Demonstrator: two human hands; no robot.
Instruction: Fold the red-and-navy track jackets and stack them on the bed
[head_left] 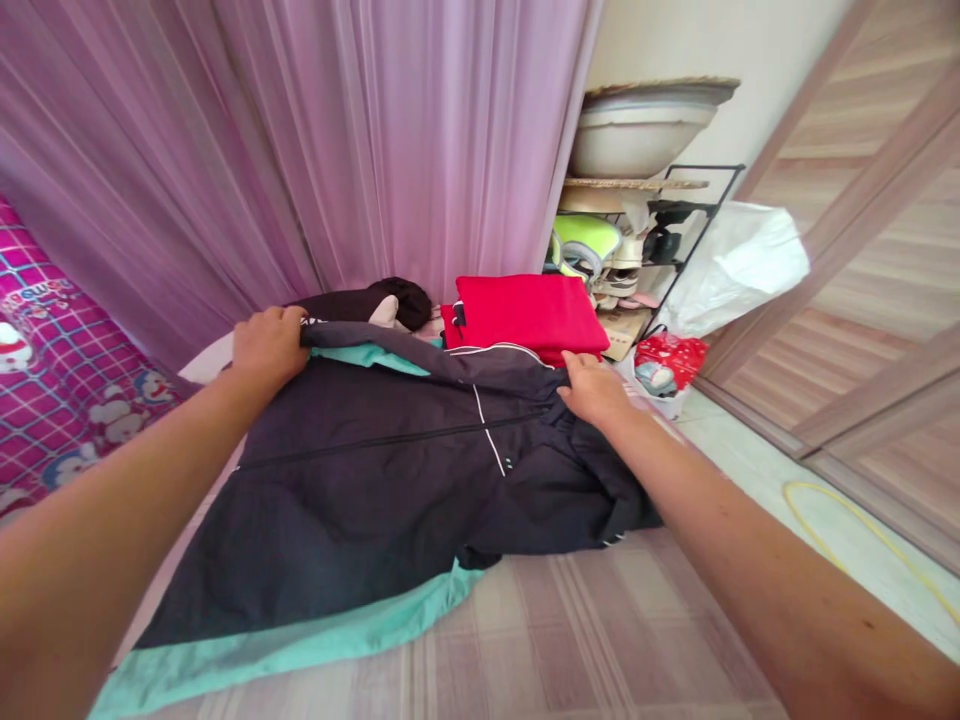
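Observation:
A dark jacket with a front zip, white piping and turquoise panels lies spread across the bed, its collar end to the right. My left hand grips the far edge of the jacket near the sleeve cuff. At the shoulder end, my right hand pinches the dark cloth between thumb and fingers. The far sleeve lies folded along the top between both hands. Just beyond it sits a folded red garment, with a dark brown cloth to its left.
A purple curtain hangs behind the bed. To the right stands a black rack with shoes and a large basin. A white plastic bag, a red bag and a yellow hose are near the wardrobe doors.

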